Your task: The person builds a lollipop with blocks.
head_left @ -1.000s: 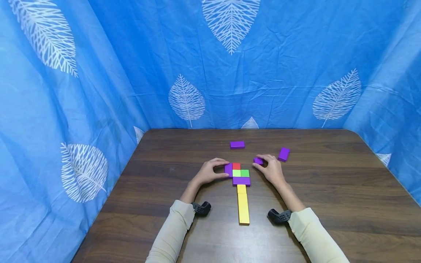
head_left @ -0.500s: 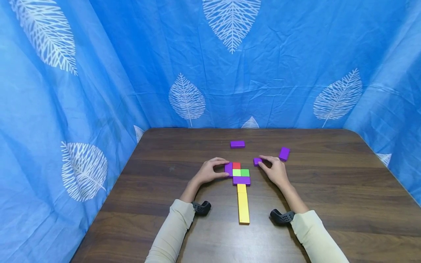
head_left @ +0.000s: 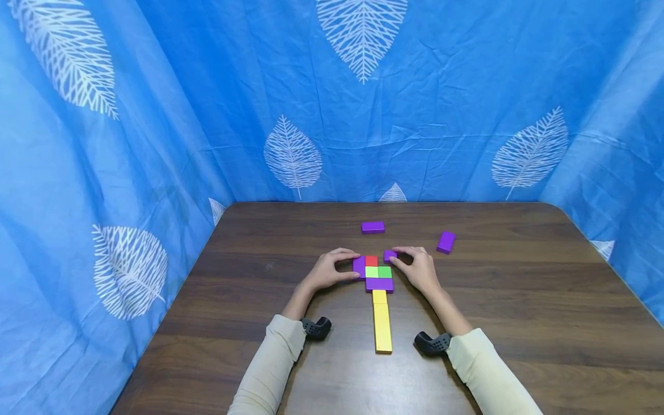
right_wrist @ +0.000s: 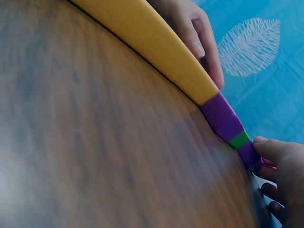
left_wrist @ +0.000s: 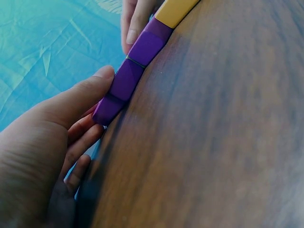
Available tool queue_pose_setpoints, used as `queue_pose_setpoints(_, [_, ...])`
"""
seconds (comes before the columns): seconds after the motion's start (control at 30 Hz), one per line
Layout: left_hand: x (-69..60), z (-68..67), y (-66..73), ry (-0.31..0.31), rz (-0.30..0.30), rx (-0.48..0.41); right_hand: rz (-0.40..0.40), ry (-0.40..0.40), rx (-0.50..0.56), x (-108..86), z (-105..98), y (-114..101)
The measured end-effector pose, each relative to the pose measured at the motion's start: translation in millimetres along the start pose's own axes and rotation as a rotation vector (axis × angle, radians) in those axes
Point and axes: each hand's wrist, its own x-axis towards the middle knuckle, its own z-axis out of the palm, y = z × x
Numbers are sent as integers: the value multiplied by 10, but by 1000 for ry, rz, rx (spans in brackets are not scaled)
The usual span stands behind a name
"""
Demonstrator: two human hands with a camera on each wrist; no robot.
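Observation:
In the head view, my left hand (head_left: 324, 271) pinches an upright purple block (head_left: 358, 266) by its far and near ends, against the left side of a flat block layout. My right hand (head_left: 421, 270) pinches a small purple block (head_left: 389, 255) between thumb and fingers, just behind the green block (head_left: 384, 272) and right of the red block (head_left: 371, 261). A light green block (head_left: 371, 272) lies between red and green. In front lie a wide purple block (head_left: 379, 284), a short yellow block (head_left: 379, 297) and a long yellow block (head_left: 382, 328).
Two loose purple blocks lie on the table, one (head_left: 373, 227) behind the layout and another (head_left: 445, 242) beyond my right hand. A leaf-patterned blue curtain (head_left: 342, 155) hangs behind the wooden table (head_left: 519, 288). Black devices sit on both wrists.
My right hand has slid the small purple block leftward, up close to the red and green blocks. My left hand keeps its hold on the left purple block.

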Motion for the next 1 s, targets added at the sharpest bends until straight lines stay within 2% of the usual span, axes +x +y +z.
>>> queue_pose_setpoints(0.2, [1,3,-11,0,-7,-1,24,-42,9,-16,32,-52])
queue_pose_setpoints(1.0, [1,-6,13,-9,-7,-2,-33,-83,30,-43,33,-36])
